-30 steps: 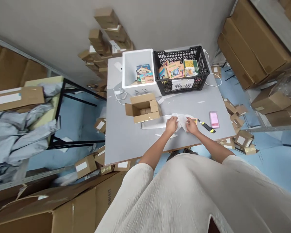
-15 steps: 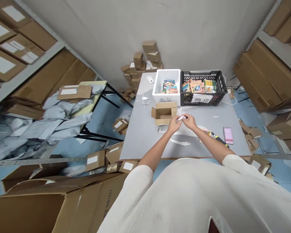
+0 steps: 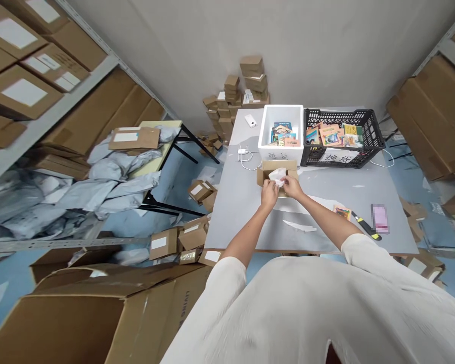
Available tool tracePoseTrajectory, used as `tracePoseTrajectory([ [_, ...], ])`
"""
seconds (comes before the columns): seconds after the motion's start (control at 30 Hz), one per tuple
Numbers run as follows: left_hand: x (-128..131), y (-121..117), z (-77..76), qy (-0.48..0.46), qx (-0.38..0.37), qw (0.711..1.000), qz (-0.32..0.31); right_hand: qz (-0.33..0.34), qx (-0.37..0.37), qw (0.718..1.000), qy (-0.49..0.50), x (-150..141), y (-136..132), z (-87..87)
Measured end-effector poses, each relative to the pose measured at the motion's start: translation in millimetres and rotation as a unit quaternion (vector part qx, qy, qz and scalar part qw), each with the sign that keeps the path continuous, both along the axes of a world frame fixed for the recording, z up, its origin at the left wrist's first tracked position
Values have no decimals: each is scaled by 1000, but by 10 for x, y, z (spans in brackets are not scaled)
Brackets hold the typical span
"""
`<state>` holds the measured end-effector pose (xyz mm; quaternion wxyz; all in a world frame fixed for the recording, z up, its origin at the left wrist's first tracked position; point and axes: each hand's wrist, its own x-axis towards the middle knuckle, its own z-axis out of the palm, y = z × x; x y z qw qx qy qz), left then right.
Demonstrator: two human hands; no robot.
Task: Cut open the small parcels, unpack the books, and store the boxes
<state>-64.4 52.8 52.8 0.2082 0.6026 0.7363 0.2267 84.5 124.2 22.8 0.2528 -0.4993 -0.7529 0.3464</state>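
A crumpled piece of white paper [image 3: 277,175] is held over the open small cardboard box [image 3: 270,166]. My left hand [image 3: 269,193] pinches its lower left side, at the box's near edge. On the other side my right hand [image 3: 292,187] grips the paper with fingertips closed. Both hands hide part of the box's front and its inside. White paper scraps [image 3: 299,226] lie on the grey table near my wrists. Beyond the box stand a white foam box [image 3: 280,153] and a black plastic crate [image 3: 311,161], both with small colourful booklets inside.
Right of my right forearm lie a small colourful booklet [image 3: 342,212], a yellow and black utility knife [image 3: 367,227] and a pink phone [image 3: 380,219]. A white charger with cable [image 3: 242,151] sits left of the box. Parcels and cartons [image 3: 163,242] crowd the floor left of the table [image 3: 235,222].
Both hands have moved forward and left relative to the table, bringing the white paper from beside the small box to over its opening. The paper looks more spread out. The view has shifted left.
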Motion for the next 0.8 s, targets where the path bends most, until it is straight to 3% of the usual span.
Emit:
tracePoseTrajectory([
  [0.13,-25,160,-108,27,-60,998,-19,-8,29,999,-29,74,-114,-128],
  [0.33,30,303,-205,67,-74,995,-26,7,39,994,-103,326,-196,-122],
  [0.53,190,274,-73,91,-13,995,-29,1,36,991,-127,560,-201,-119],
  [0.7,530,206,73,61,16,993,-103,-32,32,992,-121,943,-288,-144],
  [0.8,848,146,59,47,26,987,-151,-65,15,989,-130,1317,-392,-183],
])
